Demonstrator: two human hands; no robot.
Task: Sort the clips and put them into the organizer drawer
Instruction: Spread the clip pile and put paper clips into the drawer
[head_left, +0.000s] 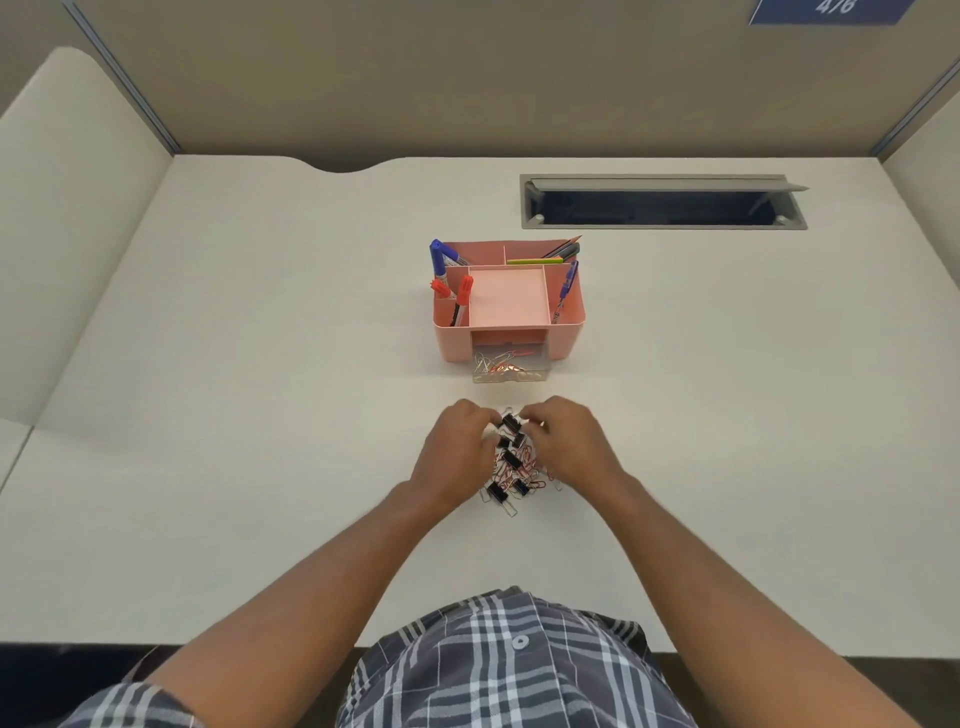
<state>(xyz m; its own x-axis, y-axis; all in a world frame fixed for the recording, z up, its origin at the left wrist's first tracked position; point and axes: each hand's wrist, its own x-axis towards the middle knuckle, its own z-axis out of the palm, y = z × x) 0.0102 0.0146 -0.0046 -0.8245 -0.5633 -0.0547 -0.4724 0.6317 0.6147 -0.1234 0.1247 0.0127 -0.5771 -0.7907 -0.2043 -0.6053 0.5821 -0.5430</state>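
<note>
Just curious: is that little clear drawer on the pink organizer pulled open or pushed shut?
Open. The clear drawer sticks out from the pink organizer, with paper clips showing inside.

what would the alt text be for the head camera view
Both hands, left hand and right hand, work at a pile of clips on a white desk. Beyond it, a pink organizer holding pens has its clear drawer pulled open, with paper clips inside.
</note>
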